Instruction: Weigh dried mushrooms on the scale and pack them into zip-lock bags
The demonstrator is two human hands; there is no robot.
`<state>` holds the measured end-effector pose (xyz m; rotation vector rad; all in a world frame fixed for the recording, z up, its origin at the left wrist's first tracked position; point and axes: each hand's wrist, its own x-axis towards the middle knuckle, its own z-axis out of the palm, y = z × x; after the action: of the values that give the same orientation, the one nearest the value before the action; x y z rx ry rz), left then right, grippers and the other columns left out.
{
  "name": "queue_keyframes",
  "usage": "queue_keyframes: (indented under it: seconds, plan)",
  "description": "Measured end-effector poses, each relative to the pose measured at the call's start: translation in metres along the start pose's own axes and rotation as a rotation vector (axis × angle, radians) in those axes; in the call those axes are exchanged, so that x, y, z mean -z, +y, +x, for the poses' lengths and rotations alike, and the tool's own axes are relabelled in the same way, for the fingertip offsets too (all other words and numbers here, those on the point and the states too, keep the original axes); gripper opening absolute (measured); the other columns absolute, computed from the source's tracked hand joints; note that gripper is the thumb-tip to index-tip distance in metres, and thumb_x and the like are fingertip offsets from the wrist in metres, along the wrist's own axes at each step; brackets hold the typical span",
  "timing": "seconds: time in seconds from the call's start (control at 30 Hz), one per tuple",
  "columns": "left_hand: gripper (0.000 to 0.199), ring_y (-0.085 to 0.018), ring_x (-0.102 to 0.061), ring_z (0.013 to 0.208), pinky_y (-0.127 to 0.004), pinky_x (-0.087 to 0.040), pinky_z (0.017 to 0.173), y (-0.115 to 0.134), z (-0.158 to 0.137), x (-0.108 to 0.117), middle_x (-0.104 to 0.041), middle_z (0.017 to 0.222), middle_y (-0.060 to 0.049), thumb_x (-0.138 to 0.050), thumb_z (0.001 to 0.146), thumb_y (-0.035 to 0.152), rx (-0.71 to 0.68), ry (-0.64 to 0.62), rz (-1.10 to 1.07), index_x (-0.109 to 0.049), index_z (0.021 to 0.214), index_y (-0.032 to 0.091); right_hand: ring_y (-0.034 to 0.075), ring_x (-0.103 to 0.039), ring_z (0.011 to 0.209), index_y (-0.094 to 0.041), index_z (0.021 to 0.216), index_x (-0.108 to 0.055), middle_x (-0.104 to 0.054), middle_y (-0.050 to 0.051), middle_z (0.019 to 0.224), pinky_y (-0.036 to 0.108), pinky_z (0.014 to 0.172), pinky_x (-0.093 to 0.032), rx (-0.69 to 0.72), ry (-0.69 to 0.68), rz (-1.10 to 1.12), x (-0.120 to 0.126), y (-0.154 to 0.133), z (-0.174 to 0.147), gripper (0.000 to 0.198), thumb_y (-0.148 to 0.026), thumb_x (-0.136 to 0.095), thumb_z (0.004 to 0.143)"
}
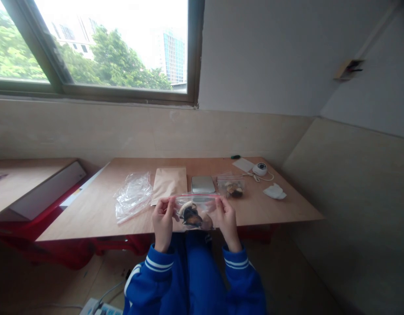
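Note:
Between my two hands a clear zip-lock bag with a red seal line is held up over the table's front edge. Dark, brown and pale dried pieces, possibly mushrooms, lie inside it. My left hand pinches the bag's upper left corner, and my right hand pinches the upper right corner. Just beyond the bag is a flat silver-topped scale, its near part seen through the plastic. A second zip-lock bag with similar pieces lies to its right. On the scale's left is a brown paper bag.
Several clear plastic bags lie heaped on the table's left. On the right are a crumpled white tissue, a white round device with a cord, a white card and a dark green object. A power strip is on the floor.

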<state>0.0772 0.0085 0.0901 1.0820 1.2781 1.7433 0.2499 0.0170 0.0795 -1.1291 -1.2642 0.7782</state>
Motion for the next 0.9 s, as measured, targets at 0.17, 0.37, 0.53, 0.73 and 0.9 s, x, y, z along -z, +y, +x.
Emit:
queue_keyframes:
  seconds: [0.17,0.37,0.53,0.73,0.9]
  plan:
    - [0.029,-0.017,-0.065,0.067,-0.027,-0.053,0.064,-0.001,0.006,0.014,-0.068,0.07,-0.002,-0.064,0.074,0.044,0.008,-0.074,0.1,-0.064,0.075,0.015,0.019,-0.068,0.071,-0.021,0.092,-0.055,-0.073,0.007,0.085,0.031,0.065,-0.055,0.001,-0.008,0.049,0.007,0.003,-0.003,0.027,-0.046,-0.048,0.088]
    - [0.026,-0.019,-0.066,0.078,-0.03,-0.053,0.072,-0.005,0.02,0.036,-0.072,0.078,-0.004,-0.063,0.075,0.042,-0.058,-0.258,0.254,-0.07,0.08,0.017,0.019,-0.068,0.071,-0.02,0.092,-0.06,-0.073,0.007,0.089,0.03,0.065,-0.055,0.032,0.014,-0.006,0.013,0.01,0.002,0.025,-0.043,-0.051,0.087]
    - [0.023,-0.018,-0.065,0.075,-0.028,-0.053,0.07,-0.003,0.03,0.043,-0.071,0.078,-0.003,-0.061,0.078,0.04,-0.13,-0.345,0.355,-0.07,0.081,0.019,0.018,-0.067,0.069,-0.02,0.095,-0.06,-0.072,0.006,0.092,0.03,0.067,-0.055,0.072,-0.028,-0.058,0.015,0.016,0.011,0.025,-0.041,-0.047,0.089]
    - [0.023,-0.017,-0.065,0.073,-0.027,-0.053,0.069,-0.001,0.035,0.041,-0.068,0.075,-0.002,-0.061,0.078,0.04,-0.134,-0.358,0.304,-0.065,0.078,0.017,0.018,-0.066,0.076,-0.02,0.089,-0.062,-0.071,0.005,0.087,0.03,0.074,-0.052,0.141,-0.004,-0.125,0.014,0.018,0.017,0.022,-0.037,-0.048,0.089]
    - [0.024,-0.018,-0.065,0.075,-0.028,-0.053,0.068,-0.002,0.035,0.039,-0.068,0.076,-0.003,-0.063,0.077,0.041,-0.157,-0.338,0.277,-0.066,0.076,0.017,0.018,-0.065,0.076,-0.02,0.085,-0.062,-0.071,0.004,0.082,0.031,0.074,-0.051,0.139,0.01,-0.111,0.018,0.014,0.018,0.022,-0.038,-0.05,0.088]
